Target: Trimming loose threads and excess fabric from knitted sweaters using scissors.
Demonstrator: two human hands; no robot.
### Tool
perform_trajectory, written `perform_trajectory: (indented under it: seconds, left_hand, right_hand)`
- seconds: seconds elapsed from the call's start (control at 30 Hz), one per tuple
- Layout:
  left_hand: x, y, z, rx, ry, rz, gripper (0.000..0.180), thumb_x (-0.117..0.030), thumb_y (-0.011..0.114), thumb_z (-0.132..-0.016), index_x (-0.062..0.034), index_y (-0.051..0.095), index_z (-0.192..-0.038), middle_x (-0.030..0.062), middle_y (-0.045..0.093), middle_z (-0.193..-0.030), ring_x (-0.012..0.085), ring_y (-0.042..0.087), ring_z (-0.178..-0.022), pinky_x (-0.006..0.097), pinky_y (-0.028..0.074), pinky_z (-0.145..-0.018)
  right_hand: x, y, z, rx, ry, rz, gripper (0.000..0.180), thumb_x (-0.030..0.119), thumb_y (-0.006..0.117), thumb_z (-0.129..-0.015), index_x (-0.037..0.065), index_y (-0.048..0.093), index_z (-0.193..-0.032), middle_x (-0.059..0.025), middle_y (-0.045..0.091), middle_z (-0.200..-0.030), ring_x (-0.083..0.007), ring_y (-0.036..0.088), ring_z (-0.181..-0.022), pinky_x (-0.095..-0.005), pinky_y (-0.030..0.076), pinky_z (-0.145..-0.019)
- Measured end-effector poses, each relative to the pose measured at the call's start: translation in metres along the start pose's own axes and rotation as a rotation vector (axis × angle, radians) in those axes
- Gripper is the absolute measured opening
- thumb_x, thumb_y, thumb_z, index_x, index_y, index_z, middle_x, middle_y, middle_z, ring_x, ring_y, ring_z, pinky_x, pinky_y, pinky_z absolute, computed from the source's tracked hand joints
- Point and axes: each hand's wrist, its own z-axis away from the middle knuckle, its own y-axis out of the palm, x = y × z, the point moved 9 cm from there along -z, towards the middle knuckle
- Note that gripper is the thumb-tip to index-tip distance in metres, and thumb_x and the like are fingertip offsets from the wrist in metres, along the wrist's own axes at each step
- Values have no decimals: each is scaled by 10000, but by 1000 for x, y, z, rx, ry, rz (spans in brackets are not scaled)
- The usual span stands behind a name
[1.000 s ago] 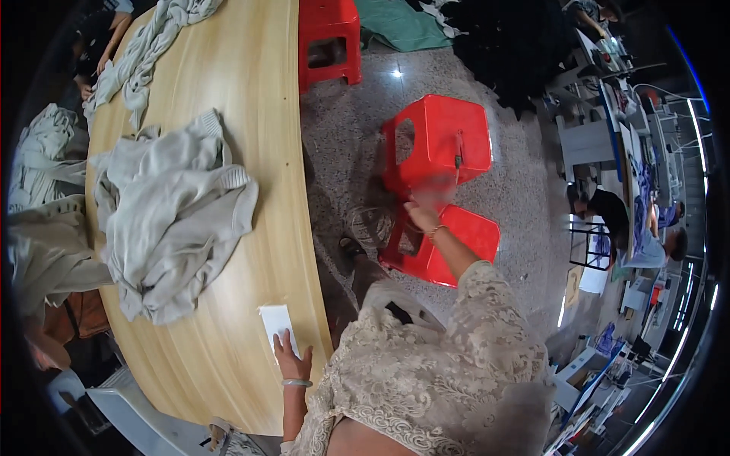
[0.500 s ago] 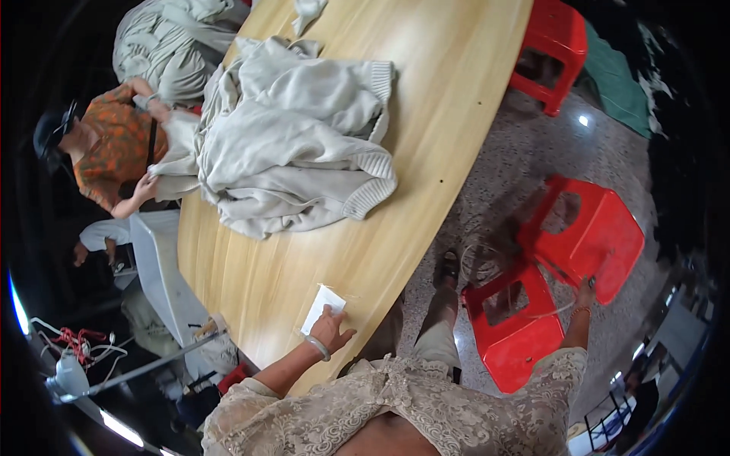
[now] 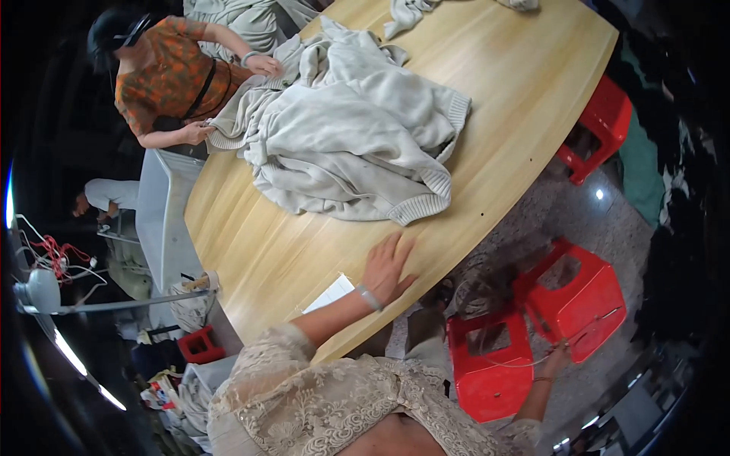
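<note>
My left hand (image 3: 386, 267) is spread open, palm down, over the near part of the wooden table (image 3: 525, 114), with nothing in it. Beside its wrist lies a white slip of paper (image 3: 330, 293), partly covered by my forearm. Just beyond the fingertips rests a heap of pale grey knitted sweaters (image 3: 342, 144) with ribbed cuffs. Low at my right side, my right hand (image 3: 559, 357) is closed on a thin pale cord (image 3: 513, 365) that curves off to the left. The hand is in front of the red stools, and its fingers are small and hard to make out.
Two red plastic stools (image 3: 494, 380) stand at my right; another red stool (image 3: 601, 125) is farther off. Across the table, a person in an orange patterned top (image 3: 179, 68) handles the edge of a sweater. A white bin (image 3: 156, 220) adjoins the table's left edge.
My left hand has lifted off the paper and moved forward and right toward the sweaters. The other person has gathered the sweater's edge. The whole view has shifted.
</note>
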Motion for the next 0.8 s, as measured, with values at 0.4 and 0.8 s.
perform_trajectory:
  seconds: [0.4,0.8]
  left_hand:
    - [39,18,-79,-334,32,-144,358,-115,557,-789,-142,538,-1146,59,563,-936,230,544,-931,379,398,-807]
    - [61,-58,107,-325,84,-11,189,-82,589,-712,-102,584,-900,79,505,-835,259,508,-859,397,381,-804]
  right_hand:
    - [173,178,153,504,-542,496,280,291,630,-919,64,518,-798,-4,556,-614,-64,511,-509,-230,403,-454]
    - [198,316,283,1018,-575,559,129,104,572,-923,12,604,-1008,12,519,-576,-65,511,-471,-216,426,-435]
